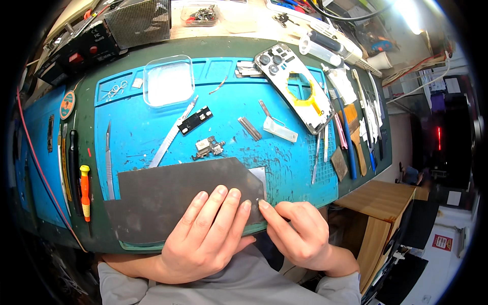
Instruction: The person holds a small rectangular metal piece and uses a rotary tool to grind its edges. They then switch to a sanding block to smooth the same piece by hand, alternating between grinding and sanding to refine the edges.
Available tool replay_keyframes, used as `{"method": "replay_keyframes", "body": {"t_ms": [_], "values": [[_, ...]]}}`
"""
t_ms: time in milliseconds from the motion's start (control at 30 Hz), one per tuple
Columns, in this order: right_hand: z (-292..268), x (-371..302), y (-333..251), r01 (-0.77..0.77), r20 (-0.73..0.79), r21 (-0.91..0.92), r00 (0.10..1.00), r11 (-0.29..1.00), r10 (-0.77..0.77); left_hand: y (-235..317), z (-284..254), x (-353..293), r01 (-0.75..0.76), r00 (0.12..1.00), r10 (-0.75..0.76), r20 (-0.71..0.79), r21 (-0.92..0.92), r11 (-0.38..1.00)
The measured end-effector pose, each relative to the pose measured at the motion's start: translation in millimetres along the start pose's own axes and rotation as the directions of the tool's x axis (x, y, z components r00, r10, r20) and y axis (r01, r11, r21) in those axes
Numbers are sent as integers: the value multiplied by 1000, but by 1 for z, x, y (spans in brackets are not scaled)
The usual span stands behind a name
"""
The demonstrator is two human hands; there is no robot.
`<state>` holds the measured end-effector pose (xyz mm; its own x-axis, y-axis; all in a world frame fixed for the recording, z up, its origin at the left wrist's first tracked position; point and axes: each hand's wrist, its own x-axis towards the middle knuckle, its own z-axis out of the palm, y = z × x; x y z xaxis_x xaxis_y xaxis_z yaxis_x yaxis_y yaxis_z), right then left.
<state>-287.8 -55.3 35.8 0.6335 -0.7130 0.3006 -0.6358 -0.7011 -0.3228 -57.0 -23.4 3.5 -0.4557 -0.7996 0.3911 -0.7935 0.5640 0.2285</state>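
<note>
A dark grey sheet [178,188], which looks like sandpaper, lies along the near edge of the blue work mat [223,134]. My left hand [203,234] rests flat on it with the fingers stretched out and side by side. At the sheet's right edge my right hand [297,234] is closed in a pinch. A tiny pale bit shows at its fingertips, too small to name. Part of a whitish piece [258,175] sticks out from under the sheet's right corner. Beyond the sheet lie a small metal phone part [207,147], a black strip-shaped part [195,121] and a scalpel [175,133].
An opened smartphone [305,94] with yellow tape lies at the far right. A clear square dish [169,81] stands at the back. Brushes [356,137] and tools line the right side. An orange-yellow screwdriver [85,193] and another scalpel [109,157] lie at the left.
</note>
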Motion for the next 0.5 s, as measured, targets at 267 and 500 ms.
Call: {"method": "replay_keyframes", "body": {"t_ms": [267,500], "values": [[1,6,0,-14,2,-14,1000,1000,14,1,0,-1,6,1000,-6,4,-2,1000],[3,6,1,-11,-19,-14,1000,1000,10,-1,0,-2,-1,1000,2,11,-25,1000]]}}
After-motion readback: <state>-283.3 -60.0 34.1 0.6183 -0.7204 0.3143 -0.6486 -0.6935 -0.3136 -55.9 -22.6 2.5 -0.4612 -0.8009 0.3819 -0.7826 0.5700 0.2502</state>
